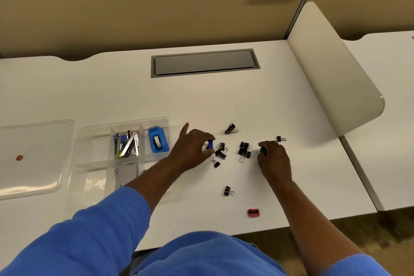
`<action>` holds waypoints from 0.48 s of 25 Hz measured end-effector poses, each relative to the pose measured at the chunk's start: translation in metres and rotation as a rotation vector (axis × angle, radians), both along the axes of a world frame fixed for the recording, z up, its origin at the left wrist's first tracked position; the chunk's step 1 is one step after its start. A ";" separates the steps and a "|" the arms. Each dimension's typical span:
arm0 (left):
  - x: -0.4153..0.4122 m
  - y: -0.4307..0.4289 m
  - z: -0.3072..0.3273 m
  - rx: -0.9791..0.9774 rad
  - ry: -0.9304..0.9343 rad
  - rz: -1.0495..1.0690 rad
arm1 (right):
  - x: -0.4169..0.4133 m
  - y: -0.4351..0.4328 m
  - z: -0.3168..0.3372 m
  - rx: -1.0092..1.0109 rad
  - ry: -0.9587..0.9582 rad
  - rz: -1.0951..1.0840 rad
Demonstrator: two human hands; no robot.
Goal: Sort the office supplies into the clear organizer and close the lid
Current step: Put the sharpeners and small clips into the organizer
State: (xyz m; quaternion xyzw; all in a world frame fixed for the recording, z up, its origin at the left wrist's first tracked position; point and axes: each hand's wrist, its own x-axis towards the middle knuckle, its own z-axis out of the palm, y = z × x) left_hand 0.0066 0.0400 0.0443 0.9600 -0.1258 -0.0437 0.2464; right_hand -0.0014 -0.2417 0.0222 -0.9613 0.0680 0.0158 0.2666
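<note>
Organizer (89, 141) part-filled, lid (35, 154) off — left hand (192, 148) pinches a blue sharpener (210, 144), right hand (272, 154) a green one (263, 151); binder clips (244, 151) left.

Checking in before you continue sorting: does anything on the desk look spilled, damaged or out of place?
Nothing damaged or spilled. One oddity: a small red-orange item sits on the detached clear lid, left of the organizer. It would need removing before the lid closes. Binder clips lie scattered, awaiting sorting.
</note>
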 end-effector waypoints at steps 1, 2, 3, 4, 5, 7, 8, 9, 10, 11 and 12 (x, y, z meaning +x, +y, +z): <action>-0.003 0.005 0.002 -0.001 -0.006 0.007 | 0.000 0.008 0.004 0.026 -0.036 0.002; -0.007 0.010 0.004 -0.003 -0.012 0.018 | 0.001 0.019 0.008 0.047 -0.071 0.006; -0.011 0.016 0.005 -0.005 -0.022 0.031 | 0.001 0.030 0.012 0.065 -0.106 0.014; -0.015 0.023 0.006 -0.008 -0.032 0.046 | 0.001 0.043 0.016 0.083 -0.139 0.026; -0.019 0.031 0.008 -0.012 -0.038 0.061 | 0.000 0.056 0.020 0.105 -0.168 0.044; -0.028 0.046 0.010 -0.031 -0.040 0.087 | -0.002 0.082 0.028 0.150 -0.200 0.087; -0.033 0.057 0.012 -0.043 -0.045 0.095 | -0.005 0.096 0.031 0.168 -0.215 0.112; -0.038 0.068 0.013 -0.050 -0.056 0.097 | -0.008 0.111 0.034 0.189 -0.236 0.135; -0.043 0.080 0.013 -0.054 -0.069 0.100 | -0.013 0.127 0.036 0.211 -0.261 0.154; -0.048 0.093 0.014 -0.058 -0.078 0.108 | -0.018 0.143 0.039 0.229 -0.289 0.179; -0.053 0.107 0.015 -0.064 -0.080 0.121 | -0.024 0.159 0.041 0.240 -0.312 0.211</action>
